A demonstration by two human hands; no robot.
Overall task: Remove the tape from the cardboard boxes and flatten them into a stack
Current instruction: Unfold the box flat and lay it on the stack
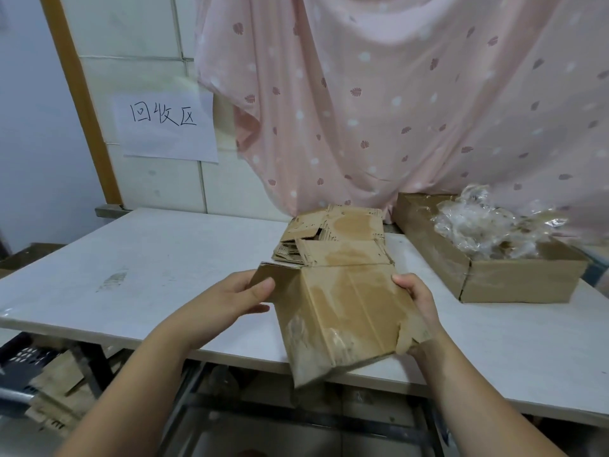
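Got a flattened brown cardboard box (342,318) over the near edge of the white table (148,258).
My left hand (230,298) pinches its left corner flap, thumb on top; my right hand (418,305) clamps the right edge, fingers hidden underneath. The stack of flattened brown cardboard (339,239) lies just behind, its near edge covered.

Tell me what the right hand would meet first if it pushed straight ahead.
Probably the stack of flattened cardboard lying just beyond the box that the right hand grips, though depth is unclear and it may pass over it.
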